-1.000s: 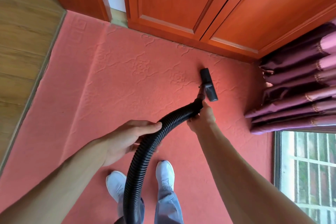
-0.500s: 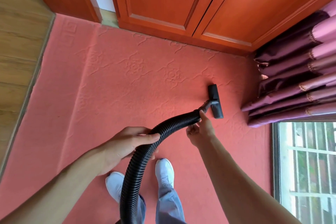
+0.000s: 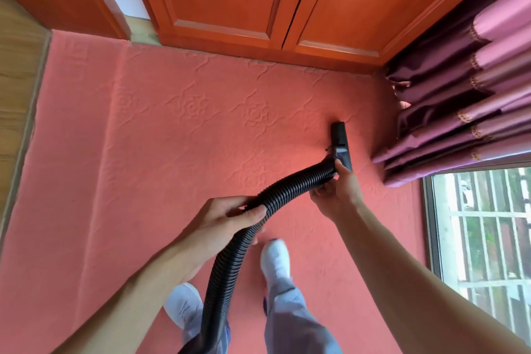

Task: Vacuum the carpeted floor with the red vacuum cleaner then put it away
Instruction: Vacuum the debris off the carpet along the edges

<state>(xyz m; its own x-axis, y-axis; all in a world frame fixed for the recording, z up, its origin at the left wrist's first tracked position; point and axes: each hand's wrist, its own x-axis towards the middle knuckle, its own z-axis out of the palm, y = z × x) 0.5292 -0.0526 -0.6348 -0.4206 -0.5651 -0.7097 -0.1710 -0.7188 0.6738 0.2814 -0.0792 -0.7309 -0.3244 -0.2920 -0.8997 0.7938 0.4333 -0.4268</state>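
A black ribbed vacuum hose [image 3: 230, 256] rises from the bottom edge and bends right toward a black floor nozzle [image 3: 341, 144] lying on the embossed red carpet [image 3: 138, 152]. My left hand [image 3: 224, 224] grips the hose at its bend. My right hand [image 3: 336, 195] grips the hose end just behind the nozzle. The vacuum's red body is out of sight below the frame.
Orange wooden cabinet doors [image 3: 244, 0] line the far side. Purple curtain folds [image 3: 459, 112] hang down to the carpet at the right, close to the nozzle, above a barred window [image 3: 485, 238]. Wood flooring [image 3: 17, 72] borders the carpet on the left. My white shoes [image 3: 274, 256] stand near the hose.
The nozzle has moved right across the carpet, toward the curtain. My right foot has stepped forward. Both hands keep their hold on the hose.
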